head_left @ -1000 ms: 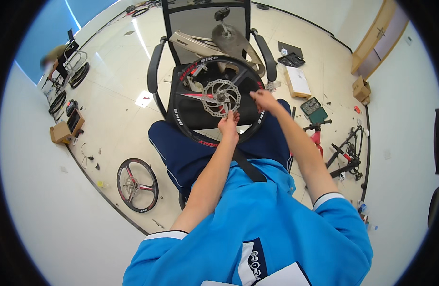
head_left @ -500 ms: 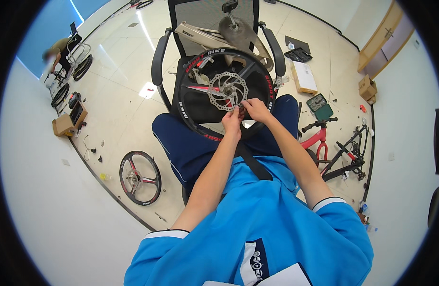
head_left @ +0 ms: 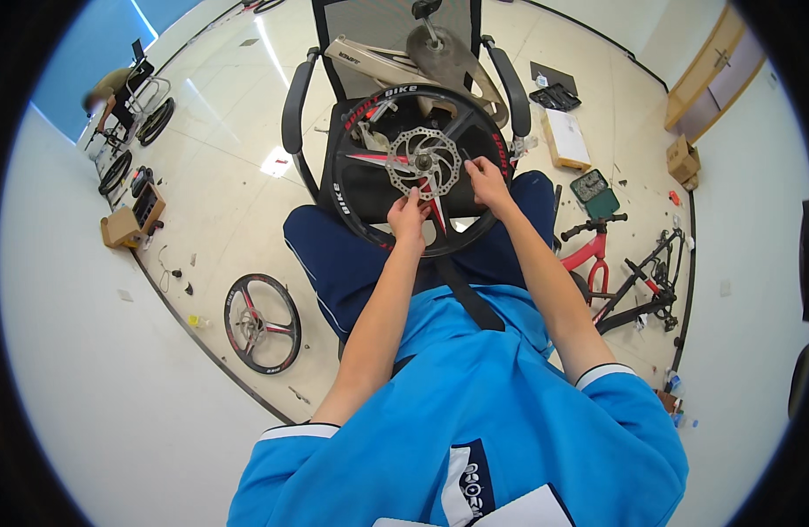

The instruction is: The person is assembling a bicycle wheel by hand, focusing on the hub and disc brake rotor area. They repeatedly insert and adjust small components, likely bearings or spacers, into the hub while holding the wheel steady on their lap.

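Note:
A black bicycle wheel (head_left: pixel 342 167) with red and white accents rests across my thighs and the office chair seat in front of me. The silver brake disc (head_left: pixel 401 173), perforated and round, sits at its hub. At the disc's lower edge, my left hand (head_left: pixel 409 220) has its thumb and fingertips closed on the rim of the disc. To the right of the disc, my right hand (head_left: pixel 488 184) pinches a thin dark hex key (head_left: pixel 465 154), whose tip stands apart from the disc. Its shape is small and partly covered by the fingers.
The black chair (head_left: pixel 294 110) bears a pale bicycle frame (head_left: pixel 369 60). A second wheel (head_left: pixel 290 330) lies on the floor at left. On the right are a green case (head_left: pixel 602 204), a red bike frame (head_left: pixel 586 255) and a black one (head_left: pixel 637 299). Another person (head_left: pixel 115 85) sits far left.
The wheel has turned, bringing a red and white spoke toward me. My hands have parted: the right moved up and right off the disc's lower edge, the left slightly left.

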The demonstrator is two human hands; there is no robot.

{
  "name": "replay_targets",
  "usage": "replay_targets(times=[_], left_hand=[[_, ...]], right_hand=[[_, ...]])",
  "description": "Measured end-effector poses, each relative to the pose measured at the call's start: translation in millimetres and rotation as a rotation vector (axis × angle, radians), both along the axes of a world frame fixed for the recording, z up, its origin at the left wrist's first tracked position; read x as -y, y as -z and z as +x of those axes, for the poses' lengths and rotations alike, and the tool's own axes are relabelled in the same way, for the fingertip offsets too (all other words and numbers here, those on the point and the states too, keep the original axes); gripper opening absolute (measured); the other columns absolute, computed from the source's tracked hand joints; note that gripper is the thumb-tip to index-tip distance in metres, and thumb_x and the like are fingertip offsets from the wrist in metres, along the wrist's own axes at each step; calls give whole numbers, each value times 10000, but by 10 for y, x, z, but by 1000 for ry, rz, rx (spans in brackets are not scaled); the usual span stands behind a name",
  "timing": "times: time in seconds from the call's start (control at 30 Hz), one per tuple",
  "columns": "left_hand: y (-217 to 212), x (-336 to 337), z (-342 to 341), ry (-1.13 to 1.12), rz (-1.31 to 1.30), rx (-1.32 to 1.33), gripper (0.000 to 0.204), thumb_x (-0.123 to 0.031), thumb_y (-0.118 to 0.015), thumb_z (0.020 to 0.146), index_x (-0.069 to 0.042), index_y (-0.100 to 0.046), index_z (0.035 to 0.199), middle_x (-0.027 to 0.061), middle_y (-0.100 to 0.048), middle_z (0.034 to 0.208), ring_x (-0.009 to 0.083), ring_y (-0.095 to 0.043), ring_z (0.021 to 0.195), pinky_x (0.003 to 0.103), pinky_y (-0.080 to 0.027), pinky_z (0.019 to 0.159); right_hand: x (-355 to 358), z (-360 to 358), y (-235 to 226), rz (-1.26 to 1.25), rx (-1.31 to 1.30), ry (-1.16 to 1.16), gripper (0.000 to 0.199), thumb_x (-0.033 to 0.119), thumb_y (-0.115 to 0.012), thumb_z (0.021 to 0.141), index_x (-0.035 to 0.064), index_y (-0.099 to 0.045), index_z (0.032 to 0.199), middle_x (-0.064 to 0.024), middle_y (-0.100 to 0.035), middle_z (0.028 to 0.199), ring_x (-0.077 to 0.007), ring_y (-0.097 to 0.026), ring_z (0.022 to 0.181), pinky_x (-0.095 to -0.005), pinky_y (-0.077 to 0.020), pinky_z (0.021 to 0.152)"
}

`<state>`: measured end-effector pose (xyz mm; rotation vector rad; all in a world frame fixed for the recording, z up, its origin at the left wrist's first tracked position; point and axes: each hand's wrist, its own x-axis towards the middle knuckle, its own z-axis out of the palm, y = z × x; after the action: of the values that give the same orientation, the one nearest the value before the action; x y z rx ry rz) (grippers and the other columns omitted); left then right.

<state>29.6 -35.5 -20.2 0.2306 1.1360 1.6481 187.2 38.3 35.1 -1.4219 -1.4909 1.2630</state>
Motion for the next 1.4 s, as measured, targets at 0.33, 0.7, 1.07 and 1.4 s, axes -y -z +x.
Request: replay_targets(times=[0.33, 0.7, 1.07, 1.4], left_hand=[[-87, -136, -26, -9, 44, -263, 110, -90, -546, 968, 2, -546, 1029, 89, -680, 919, 140, -646, 735, 262, -536, 568], [-221, -574, -900, 233, 150, -901, 255, -113, -620, 923, 77, -614, 1093, 94, -704, 943, 120, -641, 813, 259, -491, 728], [-508, -297, -594, -313, 174, -1482, 241, -170, -699, 837, -11, -667, 1016, 116, -630, 906, 245, -600, 895, 343, -478, 774], [-461, -241, -395, 93, 451, -1641, 196, -137, -721, 783, -37, -720, 951, 91, -617, 868, 281, -573, 878, 368, -472, 775]], right_hand=[[-568, -315, 146, 233, 150, 120, 414, 382, -727, 833, -23, -705, 752, -77, -606, 605, -134, -525, 490, -313, -422, 439], [29, -216, 223, -222, -384, 58, 309, 244, -756, 855, 56, -581, 685, 41, -449, 564, -58, -334, 417, -249, -235, 379], [222, -1, 192, 55, -79, -109, 436, 367, -455, 1007, 31, -534, 740, -8, -487, 588, -111, -408, 443, -308, -322, 408], [322, -258, 55, -437, -497, -316, 416, 420, -394, 1037, 134, -379, 735, 51, -268, 542, -59, -208, 396, -232, -167, 371]])
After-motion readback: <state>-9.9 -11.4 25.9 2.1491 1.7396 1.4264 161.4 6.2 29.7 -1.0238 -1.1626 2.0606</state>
